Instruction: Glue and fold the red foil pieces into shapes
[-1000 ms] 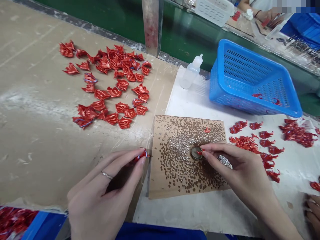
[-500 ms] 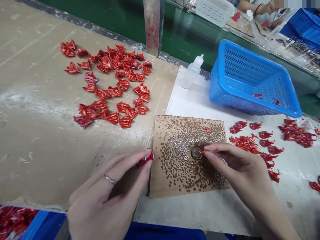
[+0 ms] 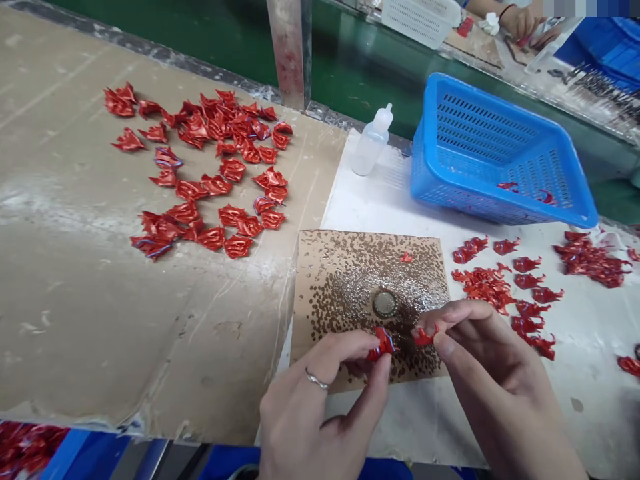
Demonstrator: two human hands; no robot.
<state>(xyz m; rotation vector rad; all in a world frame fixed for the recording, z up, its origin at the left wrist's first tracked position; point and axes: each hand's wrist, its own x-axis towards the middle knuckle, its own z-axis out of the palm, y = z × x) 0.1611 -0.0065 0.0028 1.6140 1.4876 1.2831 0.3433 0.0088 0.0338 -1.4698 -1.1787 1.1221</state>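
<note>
My left hand (image 3: 320, 400), with a ring on one finger, pinches a small folded red foil piece (image 3: 383, 343) between thumb and forefinger. My right hand (image 3: 480, 360) pinches a smaller red foil piece (image 3: 424, 335) right beside it. Both pieces hover over the near edge of a brown glue-spotted card (image 3: 345, 280). A small round cap of glue (image 3: 385, 304) sits in the middle of that card, just beyond the fingertips.
Many finished red foil pieces (image 3: 200, 167) lie spread on the cardboard at the left. Loose red bits (image 3: 505, 287) lie on the white sheet at the right. A blue basket (image 3: 495, 160) and a squeeze bottle (image 3: 371, 141) stand behind; another person's hand (image 3: 517, 20) works far back.
My left hand has moved right, carrying its red piece over the card. My right hand has drawn back from the glue cap toward me, and the two pieces now meet.
</note>
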